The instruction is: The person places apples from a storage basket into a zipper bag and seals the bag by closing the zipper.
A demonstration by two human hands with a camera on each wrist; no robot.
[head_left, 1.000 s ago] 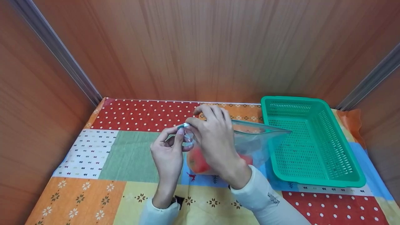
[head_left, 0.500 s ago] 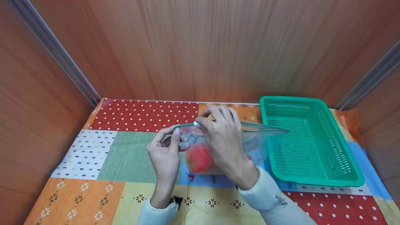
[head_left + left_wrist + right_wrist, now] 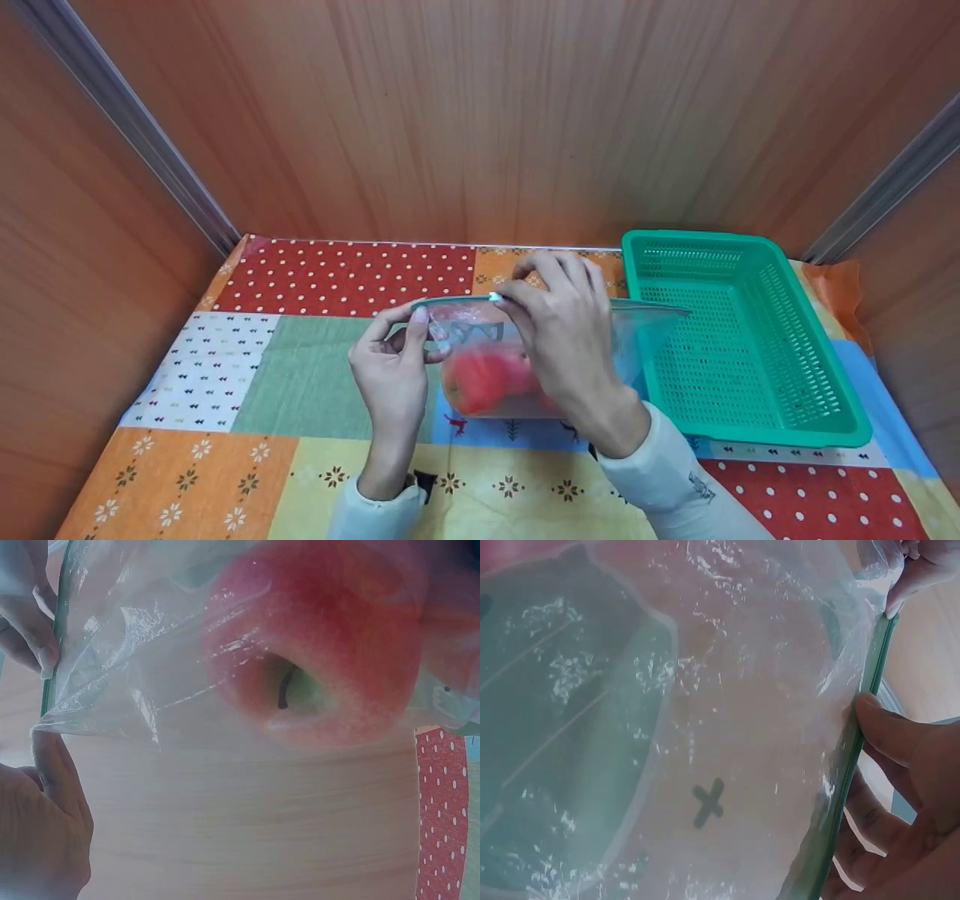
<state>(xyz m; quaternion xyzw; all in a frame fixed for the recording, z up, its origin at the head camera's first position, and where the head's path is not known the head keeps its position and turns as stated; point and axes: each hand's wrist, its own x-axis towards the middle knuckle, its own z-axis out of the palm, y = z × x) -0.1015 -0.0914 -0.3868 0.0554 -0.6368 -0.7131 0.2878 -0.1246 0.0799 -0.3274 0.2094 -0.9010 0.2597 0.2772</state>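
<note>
A clear zip bag point(image 3: 634, 341) with a green seal stands upright, with red apples point(image 3: 476, 379) in its lower part. My left hand point(image 3: 390, 367) pinches the bag's top left corner between thumb and forefinger. Along the seal, my right hand point(image 3: 574, 337) pinches the small white slider point(image 3: 494, 297). The left wrist view gives a close look at one apple point(image 3: 337, 637) and its stem through the plastic. In the right wrist view, the thumb of my right hand point(image 3: 915, 780) lies on the green seal point(image 3: 847, 757); the slider cannot be made out there.
At the right stands a green perforated basket point(image 3: 750, 352), partly behind the bag's right end. A patchwork cloth point(image 3: 322, 375) covers the table. Wooden panels point(image 3: 480, 127) rise at the back and both sides.
My right hand has moved right along the seal with the slider, away from the left hand. More of the bag's printed front and the apples now shows. The left hand has shifted slightly left.
</note>
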